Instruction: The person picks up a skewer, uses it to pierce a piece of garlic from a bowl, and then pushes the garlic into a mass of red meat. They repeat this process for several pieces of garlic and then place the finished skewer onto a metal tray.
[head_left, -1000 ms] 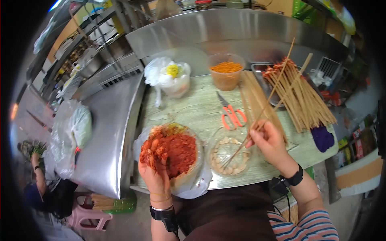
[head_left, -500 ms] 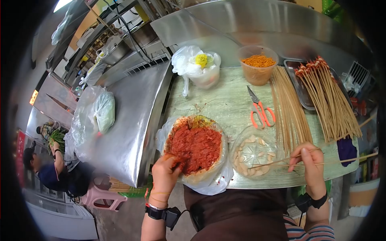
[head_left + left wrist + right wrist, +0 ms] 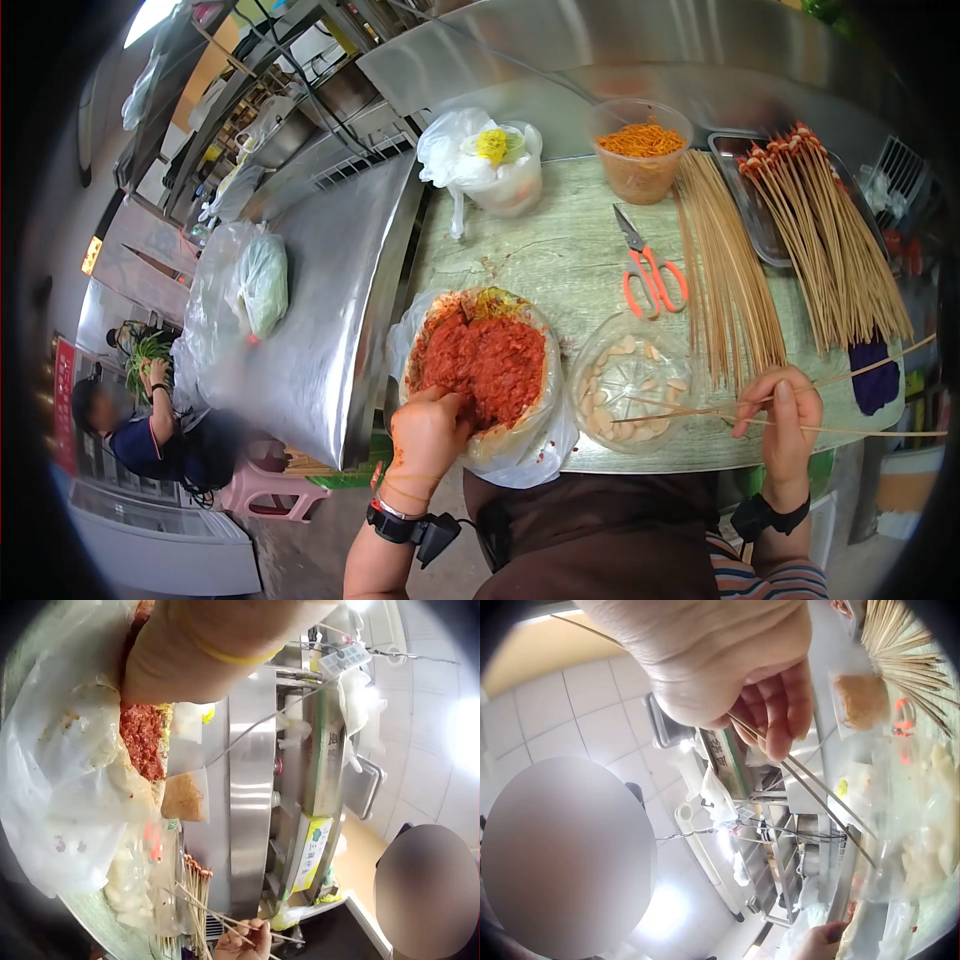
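My left hand [image 3: 420, 440] reaches into a plastic-lined bowl [image 3: 505, 450] of red, coated minced-looking meat [image 3: 500, 365]. Its curled fingers dig into the near left of the mass, their tips hidden. Over at the right, my right hand [image 3: 785, 420] pinches thin bamboo skewers [image 3: 690, 411] between thumb and fingers. The skewers slant across a clear bowl [image 3: 637, 372] holding pale flat pieces [image 3: 602, 418]. In the right wrist view, two skewers [image 3: 821, 793] run down from the fingers toward that bowl.
Orange-handled scissors [image 3: 653, 285] lie behind the clear bowl. Loose skewers [image 3: 725, 270] and a tray [image 3: 740, 215] with loaded skewers [image 3: 830, 245] are at right. Behind stand a tub of orange shreds [image 3: 640, 165] and a bagged tub [image 3: 510, 185]. Another person [image 3: 150, 430] is at far left.
My left hand has set its handful of red meat down into the bowl and now digs in at the near side. My right hand has moved right, tilting the skewers from steep to nearly flat.
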### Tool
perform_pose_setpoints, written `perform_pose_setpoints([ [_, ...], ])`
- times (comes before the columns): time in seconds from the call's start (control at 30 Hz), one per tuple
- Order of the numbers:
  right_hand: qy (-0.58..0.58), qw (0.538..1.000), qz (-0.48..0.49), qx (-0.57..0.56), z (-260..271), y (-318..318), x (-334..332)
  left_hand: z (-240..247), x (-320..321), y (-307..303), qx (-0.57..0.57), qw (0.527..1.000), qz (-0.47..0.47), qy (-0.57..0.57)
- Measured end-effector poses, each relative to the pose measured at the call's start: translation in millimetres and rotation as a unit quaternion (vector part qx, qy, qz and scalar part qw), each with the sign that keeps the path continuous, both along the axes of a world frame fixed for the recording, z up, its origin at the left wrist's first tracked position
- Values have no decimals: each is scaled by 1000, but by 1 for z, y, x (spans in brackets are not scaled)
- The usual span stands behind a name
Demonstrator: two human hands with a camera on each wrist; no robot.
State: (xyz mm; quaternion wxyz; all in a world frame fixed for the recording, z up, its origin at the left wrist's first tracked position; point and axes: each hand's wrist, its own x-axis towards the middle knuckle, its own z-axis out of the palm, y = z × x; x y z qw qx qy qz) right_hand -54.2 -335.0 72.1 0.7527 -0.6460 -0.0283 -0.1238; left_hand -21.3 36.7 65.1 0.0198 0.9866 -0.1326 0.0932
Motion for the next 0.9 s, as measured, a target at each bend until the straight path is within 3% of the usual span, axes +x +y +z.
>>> perform_pose_setpoints([
  [0.1, 3, 1000, -2, 10, 0, -1, -1, -6, 1, 15, -55, 998, 30, 30],
  [0.2, 1, 1000, -1, 11, -1, -3, -2, -9, 1, 29, -238, 966, 63, 77],
  [0.23, 1, 1000, -2, 12, -1, -4, -2, -5, 2, 33, -236, 967, 63, 77],
  [0.3, 1, 1000, -3, 14, -2, -4, -3, 5, 3, 34, -518, 824, 147, 174],
  [0.33, 0, 1000, -3, 17, -3, -4, -3, 7, 3, 33, -535, 825, 147, 109],
  [0.53, -3, 1000, -4, 27, -2, 1, -3, 24, 15, 26, -629, 757, 160, 70],
  [0.57, -1, 1000, -5, 28, -1, 1, -4, 20, 20, 27, -630, 757, 158, 69],
  [0.63, -5, 1000, -8, 17, -1, 1, -5, 1, 33, 34, -578, 809, 106, 17],
  [0.67, -6, 1000, -9, 8, -1, 1, -6, -4, 37, 42, -501, 850, 151, 59],
  [0.7, -9, 1000, -9, 8, 0, 1, -7, -9, 40, 45, -341, 932, 126, -11],
  [0.9, -5, 1000, -21, 15, 2, -1, -11, 1, 38, 48, -197, 967, 80, -138],
])
